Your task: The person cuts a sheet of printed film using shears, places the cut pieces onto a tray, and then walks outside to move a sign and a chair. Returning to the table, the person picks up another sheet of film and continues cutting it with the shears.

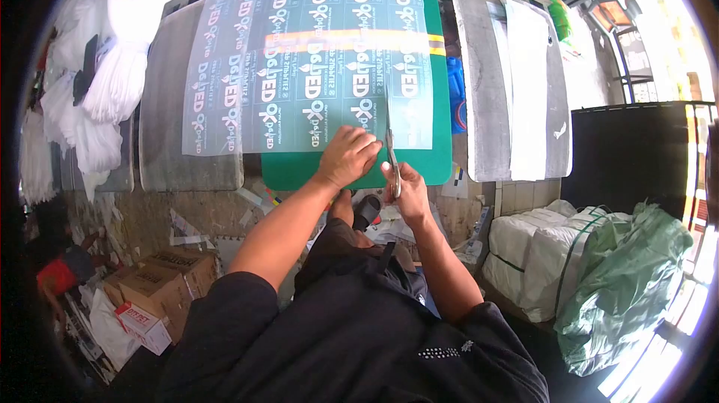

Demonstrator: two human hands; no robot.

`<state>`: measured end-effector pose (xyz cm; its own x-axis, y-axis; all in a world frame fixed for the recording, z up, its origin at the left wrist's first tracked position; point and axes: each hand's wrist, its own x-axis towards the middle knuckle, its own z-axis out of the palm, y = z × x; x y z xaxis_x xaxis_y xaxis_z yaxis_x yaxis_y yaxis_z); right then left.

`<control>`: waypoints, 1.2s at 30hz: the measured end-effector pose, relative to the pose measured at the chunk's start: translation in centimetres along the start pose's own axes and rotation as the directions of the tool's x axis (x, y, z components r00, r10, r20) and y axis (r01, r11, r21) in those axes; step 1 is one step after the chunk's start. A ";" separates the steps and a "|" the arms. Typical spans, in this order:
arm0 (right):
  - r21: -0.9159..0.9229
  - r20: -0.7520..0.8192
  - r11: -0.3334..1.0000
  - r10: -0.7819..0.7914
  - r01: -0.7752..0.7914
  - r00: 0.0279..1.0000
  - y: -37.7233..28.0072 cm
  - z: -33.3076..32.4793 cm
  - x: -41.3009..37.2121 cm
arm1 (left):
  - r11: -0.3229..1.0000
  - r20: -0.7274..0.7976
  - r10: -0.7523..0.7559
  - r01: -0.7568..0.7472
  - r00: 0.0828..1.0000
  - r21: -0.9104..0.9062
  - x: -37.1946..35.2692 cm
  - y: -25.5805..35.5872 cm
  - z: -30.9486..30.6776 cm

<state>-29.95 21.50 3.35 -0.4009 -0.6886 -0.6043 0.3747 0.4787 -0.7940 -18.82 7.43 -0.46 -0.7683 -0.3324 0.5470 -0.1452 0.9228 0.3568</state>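
Scissors (392, 150) are grasped in the right hand (408, 187), blades reaching over the near edge of a translucent "DepED"-printed film sheet (307, 66). Beside them the left hand (350, 152) touches that edge, fingers curled; whether they pinch it I cannot tell. White bundles (123, 66) crowd the left, cardboard boxes (168, 283) below; rightward sit a strapped white bale (524, 242) and green sack (636, 283). Fingers hide part of the scissor handles; another person (56, 277) is dim at lower left. Beneath the film lies a green board (440, 114), grey boards (479, 96) either side, above a scrap-littered floor (251, 216).
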 end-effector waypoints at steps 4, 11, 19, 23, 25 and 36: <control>-0.025 0.002 0.999 -0.041 0.041 0.999 -0.3 0.1 0.1 | 0.999 0.010 -0.018 0.019 1.000 -0.029 0.2 -0.1 0.1; 0.043 0.011 0.999 -0.008 0.008 1.000 -1.5 0.1 -0.4 | 0.993 0.345 -0.116 0.099 0.931 0.066 -0.3 1.3 -1.1; 0.039 0.014 0.999 0.024 -0.024 1.000 -1.6 1.0 0.0 | 0.982 0.500 -0.181 0.126 0.847 0.142 -0.3 1.4 -0.7; -0.024 0.001 1.000 -0.005 0.005 1.000 -1.7 1.2 0.7 | 0.986 0.462 -0.163 0.126 0.872 0.111 -0.4 1.3 -0.9; -0.038 -0.001 0.999 -0.006 0.006 1.000 -1.6 1.0 1.3 | 0.988 0.492 -0.146 0.150 0.858 0.033 -0.3 1.1 -0.9; -0.165 -0.048 0.984 -0.073 0.065 0.996 -2.5 0.6 3.0 | 0.990 0.486 -0.137 0.135 0.863 0.040 -0.1 1.0 -1.1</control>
<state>-31.54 17.91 3.55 -0.4669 -0.6950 -0.5468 0.2052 0.5163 -0.8315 -18.15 8.15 0.67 -0.9462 -0.3188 0.0546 -0.2724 0.8764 0.3970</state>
